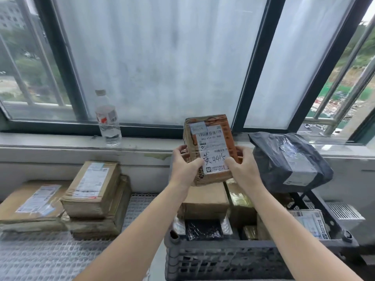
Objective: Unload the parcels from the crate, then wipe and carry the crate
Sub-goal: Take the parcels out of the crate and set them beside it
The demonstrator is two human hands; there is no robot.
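Together, hands (187,164) (242,168) grip parcel (211,147), raised above crate (223,258)

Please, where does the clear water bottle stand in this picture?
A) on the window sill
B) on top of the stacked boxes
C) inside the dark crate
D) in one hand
A: the water bottle stands upright on the window sill, while the left hand and the right hand hold the orange parcel.

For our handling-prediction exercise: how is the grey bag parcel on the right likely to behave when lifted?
The grey bag parcel probably sags: its wrinkled, bulging film suggests soft contents. Its glossy film may feel slippery. Perched above the crate, it might topple if nudged.
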